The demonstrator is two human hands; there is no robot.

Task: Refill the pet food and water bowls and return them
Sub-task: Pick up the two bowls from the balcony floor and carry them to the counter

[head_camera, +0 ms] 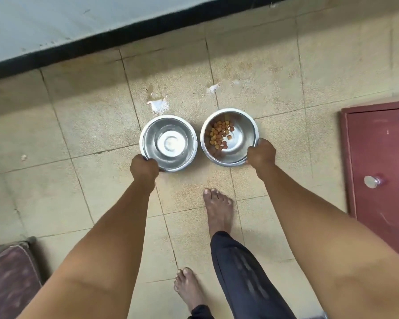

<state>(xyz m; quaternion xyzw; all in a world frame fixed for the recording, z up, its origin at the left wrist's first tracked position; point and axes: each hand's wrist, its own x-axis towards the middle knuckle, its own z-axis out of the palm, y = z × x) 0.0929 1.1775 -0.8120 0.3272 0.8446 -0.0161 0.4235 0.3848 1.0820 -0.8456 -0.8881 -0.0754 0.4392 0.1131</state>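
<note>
Against a tiled floor (78, 134) with a red door (378, 162) at right, water bowl (168, 134) and food bowl (240, 139) are side by side, left hand (144, 168) and right hand (260, 155) each clasping a near rim, kibble (219, 134) inside the latter.

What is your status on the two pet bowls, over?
Left hand grips water bowl rim; right hand grips food bowl rim, some kibble inside. Bowls side by side, apart, over floor tiles. Bare foot just behind them.

Only one view: head cam (wide-angle) faces steeply down at the floor (85, 134), fairly close.
</note>
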